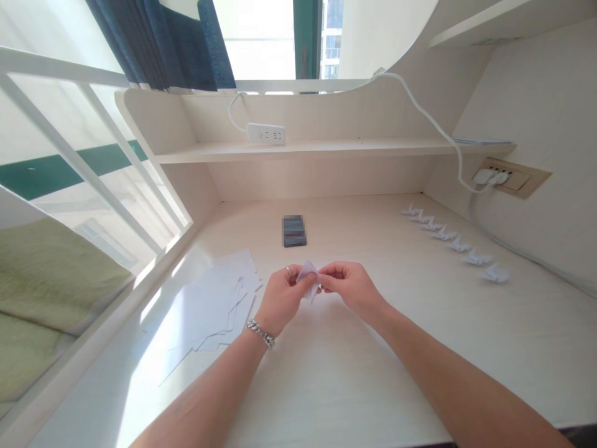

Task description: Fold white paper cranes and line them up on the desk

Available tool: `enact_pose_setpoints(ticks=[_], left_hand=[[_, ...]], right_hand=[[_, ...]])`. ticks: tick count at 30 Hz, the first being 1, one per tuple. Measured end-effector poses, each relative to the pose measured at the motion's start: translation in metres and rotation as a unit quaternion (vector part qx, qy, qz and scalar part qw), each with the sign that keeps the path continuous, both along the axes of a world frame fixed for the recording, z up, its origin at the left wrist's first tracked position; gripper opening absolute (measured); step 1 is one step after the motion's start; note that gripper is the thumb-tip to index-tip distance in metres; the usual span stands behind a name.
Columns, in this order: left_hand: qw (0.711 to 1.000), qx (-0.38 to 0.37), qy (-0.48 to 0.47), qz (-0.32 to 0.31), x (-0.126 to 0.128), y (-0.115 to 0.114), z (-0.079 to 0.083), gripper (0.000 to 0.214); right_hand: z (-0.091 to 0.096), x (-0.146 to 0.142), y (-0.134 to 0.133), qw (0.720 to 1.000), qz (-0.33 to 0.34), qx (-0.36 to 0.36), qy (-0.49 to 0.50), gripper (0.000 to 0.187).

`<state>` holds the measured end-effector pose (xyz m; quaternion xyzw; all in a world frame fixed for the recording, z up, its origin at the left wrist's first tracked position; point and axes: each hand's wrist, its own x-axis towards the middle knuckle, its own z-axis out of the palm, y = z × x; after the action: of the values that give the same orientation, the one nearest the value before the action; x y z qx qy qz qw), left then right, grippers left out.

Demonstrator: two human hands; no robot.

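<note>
Between both hands is a small piece of folded white paper (308, 271), pointed at its top and bottom, held just above the desk (359, 386). My left hand (283, 297) pinches it from the left, thumb across its face; a ring and a chain bracelet are on this side. From the right, the thumb and forefinger of my right hand (347, 283) close on the paper's edge. Fingers partly cover the folds. Left of my hands lies a spread of loose white paper sheets (209, 298). Along the right side stands a slanting row of several folded paper cranes (459, 244).
A dark phone-like slab (293, 231) lies beyond my hands. On the back shelf (326, 148) sits a white power strip (265, 134). A white cable (431, 118) runs to the wall socket (513, 177) at right. A white railing (93, 168) borders the left side.
</note>
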<state>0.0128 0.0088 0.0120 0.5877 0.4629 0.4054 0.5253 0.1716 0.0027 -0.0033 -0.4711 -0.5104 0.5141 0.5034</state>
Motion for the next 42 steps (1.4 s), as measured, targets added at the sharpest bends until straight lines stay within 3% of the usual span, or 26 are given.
enact_pose_setpoints(ticks=[8, 17, 20, 25, 28, 36, 40, 42], left_hand=[[0.997, -0.006, 0.054, -0.057, 0.0001, -0.0025, 0.0009, 0.024], [0.991, -0.052, 0.073, -0.099, 0.0007, -0.0019, -0.0041, 0.023], [0.994, -0.048, 0.063, -0.081, 0.0009, -0.0022, -0.0029, 0.022], [1.0, -0.008, 0.004, -0.011, 0.0009, -0.0009, 0.0007, 0.021], [0.999, 0.023, -0.029, 0.014, 0.0008, 0.0005, -0.0003, 0.022], [0.998, 0.05, -0.033, 0.028, 0.0003, 0.0022, -0.0075, 0.027], [0.998, 0.05, -0.036, 0.02, -0.0008, 0.0014, -0.0054, 0.027], [0.996, 0.03, -0.081, -0.01, -0.0011, 0.0007, -0.0034, 0.029]], right_hand=[[0.0011, 0.0011, -0.0021, 0.997, -0.018, 0.061, -0.054, 0.016], [0.0021, 0.0026, 0.0011, 0.998, -0.053, 0.023, -0.001, 0.028], [0.003, 0.0047, 0.0021, 0.997, -0.071, 0.019, -0.004, 0.032], [0.003, 0.005, 0.0004, 0.999, 0.009, 0.009, -0.04, 0.029], [0.0019, 0.0041, -0.0002, 0.999, 0.015, 0.014, -0.038, 0.025], [-0.0015, 0.0015, 0.0017, 0.999, -0.035, 0.025, 0.015, 0.022], [0.0011, 0.001, -0.0003, 1.0, -0.005, 0.027, 0.007, 0.024], [0.0034, 0.002, -0.0008, 1.0, 0.006, 0.02, 0.007, 0.025]])
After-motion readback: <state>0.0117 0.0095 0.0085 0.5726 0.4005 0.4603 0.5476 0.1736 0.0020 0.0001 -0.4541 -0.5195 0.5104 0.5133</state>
